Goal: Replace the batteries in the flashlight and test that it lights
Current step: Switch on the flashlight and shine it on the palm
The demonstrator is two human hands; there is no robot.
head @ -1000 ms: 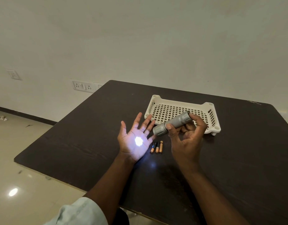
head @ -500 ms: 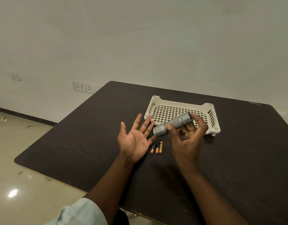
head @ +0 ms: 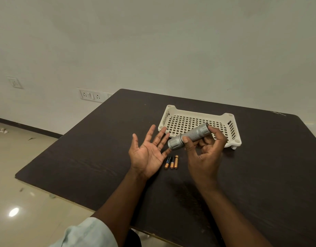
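**Flashlight dark in the right hand, palm no longer lit**

A cream perforated tray (head: 225, 116) sits on the dark surface (head: 93, 157), toward its far side. Nothing can be seen lying in it; part of its grid floor is hidden behind the flashlight and fingers held in front of it.

The right hand (head: 205, 154) holds a silver flashlight (head: 189, 136) above the surface, just in front of the tray. The thumb presses on the knurled barrel, the other fingers curl beneath it, and one fingertip reaches the tail end. The flashlight is tilted, its wider head end lower and pointing left at the other hand.

The left hand (head: 147, 154) is spread flat, palm up, fingers apart, holding nothing. Its fingertips lie close to the flashlight's head.

Three small batteries (head: 171, 162) lie side by side on the surface between the two hands, just below the flashlight head.

One second ago a bright white spot shone on the left palm; half a second ago it was already gone, and the palm is unlit now. Both hands, the flashlight, the batteries and the tray keep nearly the same places.
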